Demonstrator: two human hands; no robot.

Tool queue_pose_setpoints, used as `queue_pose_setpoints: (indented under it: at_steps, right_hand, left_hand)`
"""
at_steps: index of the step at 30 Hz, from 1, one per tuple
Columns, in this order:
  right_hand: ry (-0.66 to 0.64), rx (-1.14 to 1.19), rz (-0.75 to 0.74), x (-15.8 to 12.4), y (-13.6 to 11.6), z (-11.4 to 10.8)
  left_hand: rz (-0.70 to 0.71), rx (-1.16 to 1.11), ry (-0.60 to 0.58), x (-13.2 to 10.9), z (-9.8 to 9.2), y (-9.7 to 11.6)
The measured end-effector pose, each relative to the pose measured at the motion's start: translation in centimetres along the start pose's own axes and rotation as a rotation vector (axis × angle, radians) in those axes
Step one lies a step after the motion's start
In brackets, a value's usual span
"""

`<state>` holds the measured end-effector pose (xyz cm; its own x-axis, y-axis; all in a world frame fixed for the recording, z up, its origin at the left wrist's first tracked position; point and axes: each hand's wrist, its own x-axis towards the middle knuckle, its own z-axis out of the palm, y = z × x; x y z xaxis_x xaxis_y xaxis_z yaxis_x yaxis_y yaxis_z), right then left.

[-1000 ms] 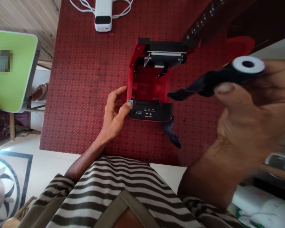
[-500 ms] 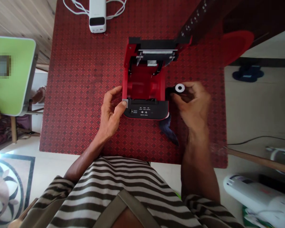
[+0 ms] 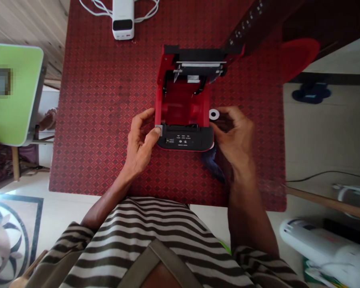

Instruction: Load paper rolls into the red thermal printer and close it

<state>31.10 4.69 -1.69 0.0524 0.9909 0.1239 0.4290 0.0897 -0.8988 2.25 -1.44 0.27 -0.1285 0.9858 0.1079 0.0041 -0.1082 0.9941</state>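
Observation:
A red and black receipt printer stands on the red patterned tablecloth with its lid open and its paper bay bare. My left hand grips the printer's front left corner, thumb on a grey button. My right hand is closed on a small roll with a white core, held against the printer's right side. A dark wrapper or cloth lies on the table under that hand, just in front of the printer.
A white power bank with white cables lies at the table's far edge. A dark lid or panel rises at the back right. A green stool stands at left; white appliances sit on the floor at right.
My right hand has come down from close to the camera to the printer's right side, carrying the roll. The left hand has stayed on the printer's corner.

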Motion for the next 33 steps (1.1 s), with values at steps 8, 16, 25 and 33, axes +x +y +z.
queue_pose_setpoints:
  at_steps: [8,16,25,33]
  right_hand:
    - [-0.034,-0.035,-0.026,-0.1,0.5,-1.3]
    - [-0.247,-0.197,-0.016,-4.1,0.7,-5.9]
    - [-0.336,-0.248,-0.191,-4.3,-1.6,-3.2]
    - [-0.312,-0.226,-0.131,-4.4,-1.9,-3.1]
  left_hand:
    - [0.013,0.006,-0.019,0.1,-0.1,0.1]
    - [0.013,0.002,-0.010,0.1,-0.1,0.0]
    - [0.031,0.037,-0.027,0.4,-0.6,0.1]
    - [0.051,0.070,-0.033,0.6,-0.8,-0.2]
